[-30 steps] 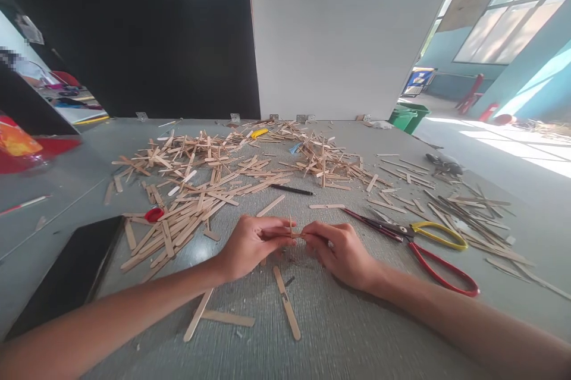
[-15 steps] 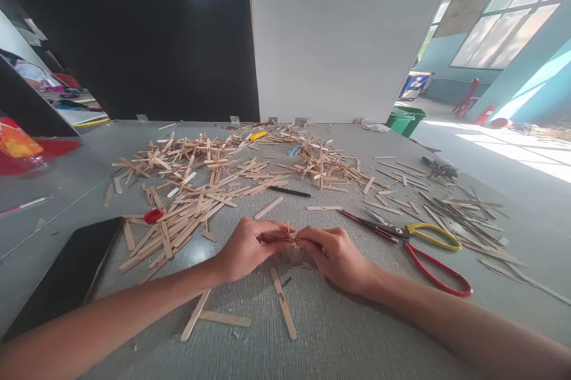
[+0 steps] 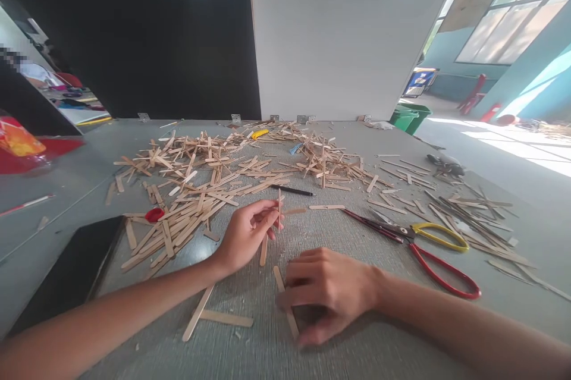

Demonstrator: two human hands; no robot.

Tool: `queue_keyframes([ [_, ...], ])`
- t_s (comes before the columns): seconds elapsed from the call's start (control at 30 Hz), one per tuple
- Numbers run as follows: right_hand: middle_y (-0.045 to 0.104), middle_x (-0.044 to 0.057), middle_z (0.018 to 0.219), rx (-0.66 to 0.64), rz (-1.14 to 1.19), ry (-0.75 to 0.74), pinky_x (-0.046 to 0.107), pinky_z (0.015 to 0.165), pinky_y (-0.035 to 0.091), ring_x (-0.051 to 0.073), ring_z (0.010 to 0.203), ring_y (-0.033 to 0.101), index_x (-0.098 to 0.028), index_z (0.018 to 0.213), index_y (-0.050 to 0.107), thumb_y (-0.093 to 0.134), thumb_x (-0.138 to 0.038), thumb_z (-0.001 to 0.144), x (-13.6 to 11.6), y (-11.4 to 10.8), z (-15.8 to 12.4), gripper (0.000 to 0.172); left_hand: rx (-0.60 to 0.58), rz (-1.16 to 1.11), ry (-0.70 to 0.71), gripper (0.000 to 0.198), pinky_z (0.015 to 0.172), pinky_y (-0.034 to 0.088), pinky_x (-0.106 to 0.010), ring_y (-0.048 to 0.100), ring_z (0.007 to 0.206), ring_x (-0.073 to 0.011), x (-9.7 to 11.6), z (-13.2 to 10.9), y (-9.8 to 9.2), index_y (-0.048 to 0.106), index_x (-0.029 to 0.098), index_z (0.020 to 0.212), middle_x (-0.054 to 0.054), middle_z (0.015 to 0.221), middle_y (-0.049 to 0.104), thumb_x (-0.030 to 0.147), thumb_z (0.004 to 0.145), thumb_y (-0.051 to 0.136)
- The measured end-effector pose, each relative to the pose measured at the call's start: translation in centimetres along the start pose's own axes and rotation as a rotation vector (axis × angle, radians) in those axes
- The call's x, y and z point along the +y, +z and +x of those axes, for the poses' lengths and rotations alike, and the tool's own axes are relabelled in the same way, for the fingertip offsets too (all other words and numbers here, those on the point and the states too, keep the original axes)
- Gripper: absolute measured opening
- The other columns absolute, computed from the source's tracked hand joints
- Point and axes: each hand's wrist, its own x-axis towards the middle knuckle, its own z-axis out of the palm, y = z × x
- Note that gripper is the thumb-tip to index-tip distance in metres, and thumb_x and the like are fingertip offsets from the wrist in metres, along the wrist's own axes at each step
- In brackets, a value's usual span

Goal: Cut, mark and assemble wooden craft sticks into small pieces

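My left hand is closed, its thumb and fingers pinching crossed wooden craft sticks above the table; one stands upright and another points right. My right hand is low over the table, slightly blurred, thumb and fingers apart around a single notched craft stick partly covered by the fingers. Whether the fingers touch that stick cannot be made out. Two more craft sticks lie crossed near my left forearm.
A large pile of craft sticks spreads across the table. Red-and-yellow-handled scissors lie at the right, near tweezers and thin wood strips. A black pen, red cap and dark flat device lie around.
My right hand has let go of the crossed sticks and moved down toward me, over the notched stick. My left hand still holds the crossed sticks, now turned and slightly higher.
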Motion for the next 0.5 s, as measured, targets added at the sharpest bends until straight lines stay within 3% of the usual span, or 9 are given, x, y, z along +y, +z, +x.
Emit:
queue_keyframes([
  [0.1,0.056,0.0,0.074,-0.022,-0.014,0.072,0.03,0.06,0.039,0.016,0.064,0.048,-0.021,0.085,0.061,0.055,-0.055,0.095,0.2,0.52,0.17,0.036,0.012,0.024,0.006,0.033,0.057,0.058,-0.025,0.07,0.073,-0.0175,0.08,0.0,0.07,0.069,0.013,0.112,-0.007,0.086,0.073,0.042,0.097,0.064],
  [0.23,0.053,-0.002,0.069,-0.004,-0.066,0.17,0.03,0.059,0.035,0.015,0.061,0.042,-0.022,0.078,0.055,0.054,-0.028,0.087,-0.18,0.52,0.0,0.011,0.029,0.075,0.018,0.032,0.055,0.055,-0.024,0.065,0.066,-0.0152,0.43,0.13,0.11,0.069,0.014,0.111,-0.005,0.082,0.069,0.043,0.099,0.06],
  [0.33,0.053,-0.002,0.067,0.035,-0.086,0.253,0.031,0.057,0.031,0.014,0.06,0.04,-0.022,0.074,0.054,0.055,-0.021,0.085,-0.49,0.29,-0.07,0.011,0.046,0.125,0.026,0.027,0.053,0.05,-0.021,0.061,0.062,-0.0133,0.54,0.07,0.01,0.069,0.017,0.108,-0.001,0.077,0.064,0.04,0.099,0.059],
  [0.5,0.06,-0.001,0.072,0.146,-0.05,0.45,0.029,0.056,0.033,0.013,0.058,0.047,-0.019,0.088,0.062,0.05,-0.016,0.095,-0.58,0.28,0.06,0.014,0.071,0.184,0.037,0.022,0.055,0.048,-0.022,0.057,0.06,-0.0136,-0.12,-0.19,-0.25,0.067,0.019,0.106,0.003,0.067,0.057,0.035,0.102,0.052],
])
